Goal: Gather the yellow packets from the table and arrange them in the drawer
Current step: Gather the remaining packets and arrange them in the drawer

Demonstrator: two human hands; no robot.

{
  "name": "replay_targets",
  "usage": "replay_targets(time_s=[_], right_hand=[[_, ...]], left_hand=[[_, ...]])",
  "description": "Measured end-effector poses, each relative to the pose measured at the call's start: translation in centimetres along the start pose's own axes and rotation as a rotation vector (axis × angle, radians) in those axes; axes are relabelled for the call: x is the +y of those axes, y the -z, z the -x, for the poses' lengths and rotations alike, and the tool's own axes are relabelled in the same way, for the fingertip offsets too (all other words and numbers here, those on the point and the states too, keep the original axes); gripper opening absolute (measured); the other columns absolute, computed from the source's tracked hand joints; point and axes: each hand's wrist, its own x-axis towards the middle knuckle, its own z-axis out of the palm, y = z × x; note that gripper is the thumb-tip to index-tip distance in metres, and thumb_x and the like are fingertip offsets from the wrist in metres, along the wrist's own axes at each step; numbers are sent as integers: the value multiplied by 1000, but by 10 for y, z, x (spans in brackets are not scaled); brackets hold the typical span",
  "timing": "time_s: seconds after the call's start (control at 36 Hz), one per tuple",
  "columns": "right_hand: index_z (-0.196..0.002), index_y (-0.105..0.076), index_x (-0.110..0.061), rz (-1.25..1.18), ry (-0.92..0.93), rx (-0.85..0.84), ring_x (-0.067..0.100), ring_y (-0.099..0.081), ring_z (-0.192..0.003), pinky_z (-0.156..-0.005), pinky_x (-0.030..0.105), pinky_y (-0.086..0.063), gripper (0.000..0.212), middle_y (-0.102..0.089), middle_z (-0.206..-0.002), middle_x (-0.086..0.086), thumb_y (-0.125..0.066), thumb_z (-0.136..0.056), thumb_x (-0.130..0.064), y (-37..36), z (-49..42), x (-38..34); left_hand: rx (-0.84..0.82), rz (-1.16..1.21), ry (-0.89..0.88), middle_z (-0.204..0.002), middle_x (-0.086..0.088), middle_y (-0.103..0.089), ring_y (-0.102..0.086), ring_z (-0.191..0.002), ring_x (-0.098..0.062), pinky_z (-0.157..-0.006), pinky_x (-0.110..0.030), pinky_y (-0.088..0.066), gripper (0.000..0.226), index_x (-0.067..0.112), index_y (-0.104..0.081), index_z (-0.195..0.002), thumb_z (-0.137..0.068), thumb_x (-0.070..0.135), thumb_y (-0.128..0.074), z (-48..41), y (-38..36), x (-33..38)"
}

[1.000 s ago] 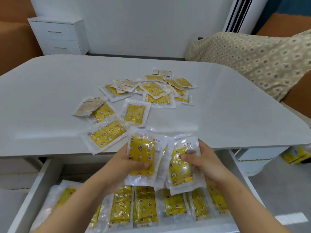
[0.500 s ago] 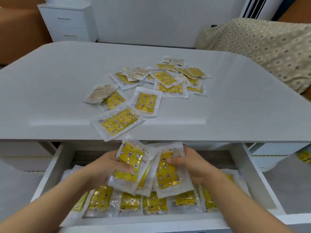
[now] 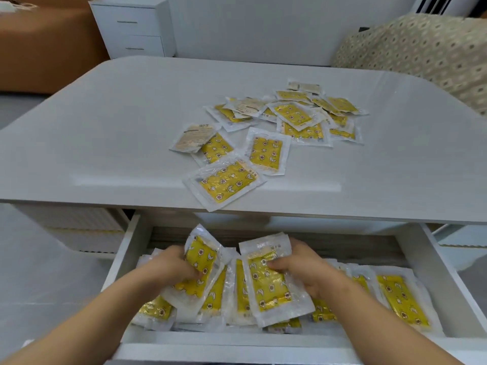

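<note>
Over the open drawer [image 3: 434, 275], left hand [image 3: 168, 270] and right hand [image 3: 303, 264] each grip held yellow packets [image 3: 266, 280] that look light, floppy, slick-filmed, best pinched by the clear sealed borders; more packets on table [image 3: 105, 143].

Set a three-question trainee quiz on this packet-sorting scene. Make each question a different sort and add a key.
1. True or false: over the drawer, the left hand grips a tilted packet and the right hand grips a second packet.
2. Multiple choice: the loose packets not yet gathered lie A) on the table, B) on the floor, C) on the sofa.
3. Fill in the blank: the drawer under the table stands ___.

Key: 1 true; 2 A; 3 open.
</note>
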Motion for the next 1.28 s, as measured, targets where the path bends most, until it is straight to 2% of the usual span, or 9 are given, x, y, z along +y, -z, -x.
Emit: replay_targets(time_s=[0.14,0.22,0.28,0.36,0.61,0.81,0.97,1.14,1.28], right_hand=[[-104,-58,-13,90,-11,9,22,-69,-80,-66,33,-56,29,-69,-96,10,-64,-82,5,0,1,2],[-95,-59,-14,155,-9,6,24,-68,-81,-73,37,-57,25,-69,-93,10,-64,-82,7,3,2,0],[-93,-60,-14,208,-7,13,24,-67,-82,-77,37,-56,24,-69,-92,9,-64,-81,6,5,3,-1],[-91,-60,-14,253,-5,23,21,-66,-80,-76,34,-55,23,-68,-89,7,-64,-81,6,7,5,-3],[-103,-59,-10,311,-7,42,24,-67,-86,-76,36,-56,25,-68,-98,12,-63,-81,2,5,7,-4],[-96,-57,-14,314,10,36,14,-64,-72,-60,23,-53,22,-66,-87,5,-63,-83,2,5,10,-7],[-96,-58,-14,319,17,40,13,-65,-72,-61,23,-54,21,-67,-87,5,-63,-83,1,7,12,-8],[-90,-57,-18,331,23,43,14,-66,-74,-65,26,-54,21,-67,-88,4,-64,-82,1,6,11,-9],[-91,-57,-18,338,26,40,13,-65,-74,-62,23,-54,21,-67,-88,2,-63,-83,0,4,13,-10]], left_hand=[[-7,-208,-80,-89,1,-66,-61,-82,-13,-63,-20,-46,15,22,-60,-81,-79,15,-72,1,-3,2],[35,-408,-122,-105,1,-65,-60,-90,-13,-72,-20,-47,35,24,-55,-103,-75,23,-75,3,0,1],[39,-462,-148,-110,1,-59,-56,-94,-15,-74,-20,-45,72,25,-34,-137,-77,21,-74,4,1,0],[32,-500,-175,-98,1,-49,-53,-87,-15,-74,-24,-49,94,36,-6,-147,-80,17,-69,8,1,0],[138,-599,-153,-91,6,-53,-58,-78,-13,-71,-29,-55,45,27,-43,-113,-77,33,-70,4,4,-4],[86,-601,-185,-124,2,-56,-56,-105,-17,-83,-29,-51,93,38,-14,-145,-74,33,-75,-1,5,-9],[64,-391,-205,-109,3,-56,-53,-85,-8,-71,-21,-47,25,36,-52,-96,-82,24,-70,-6,15,-10],[-23,-466,-135,-146,1,-40,-46,-126,-19,-96,-27,-43,81,38,-24,-145,-81,22,-71,-2,32,-13],[94,-773,-64,-123,2,-55,-51,-95,-14,-84,-27,-47,61,32,-43,-131,-77,34,-72,0,40,-21]])
